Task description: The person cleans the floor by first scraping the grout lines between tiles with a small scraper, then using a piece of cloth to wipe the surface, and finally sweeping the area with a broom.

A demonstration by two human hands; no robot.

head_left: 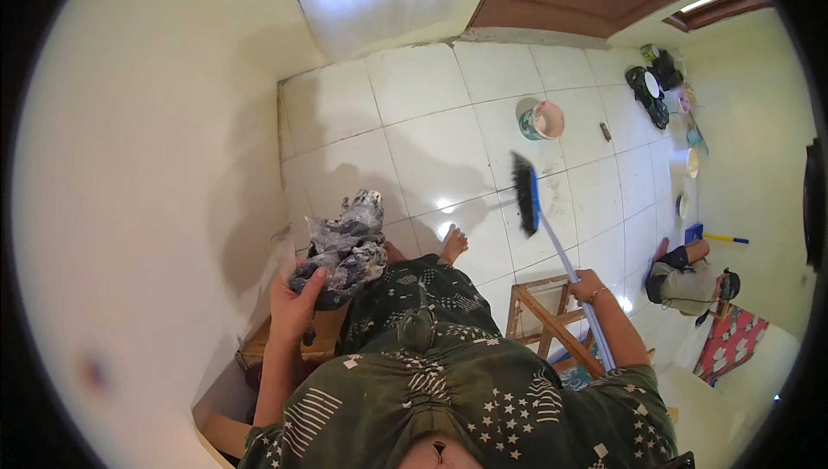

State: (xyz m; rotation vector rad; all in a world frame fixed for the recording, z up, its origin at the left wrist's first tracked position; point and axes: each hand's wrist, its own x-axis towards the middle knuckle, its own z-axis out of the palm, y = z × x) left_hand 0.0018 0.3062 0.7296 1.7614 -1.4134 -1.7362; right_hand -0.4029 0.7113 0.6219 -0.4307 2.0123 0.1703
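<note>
Right fingers point(586, 286): closed round the pale handle of a broom point(561, 250), partway along the shaft.
Left fingers point(305, 293): gripping a crumpled black-and-white bundle point(347, 249), thumb across its near face; plastic or cloth, cannot tell.
Broom head: blue back, black bristles, ahead and slightly left of the right fingers, down by the tiles; bristles blurred, floor contact unclear.
Step in hand: sweeping, judging by the broom's reach and the dark specks point(559, 196) just right of its head; the bundle seems merely carried.
Paint pail point(531, 126): ahead of the right fingers, beyond the broom head, standing on the tiled floor point(431, 154), pinkish inside.
Small brown object point(605, 132): beyond the right fingers, right of the pail; kind too small to tell.
Wooden frame point(548, 318): just below and left of the right fingers, beside the shaft; contact unclear.
Next move calls for: probably setting the bristles beyond the specks and drawing them in, right fingers firm, shaft kept clear of the frame and pail; left fingers need only hold the bundle aside.
Co-worker point(687, 286): low down, well right of the right fingers.
</note>
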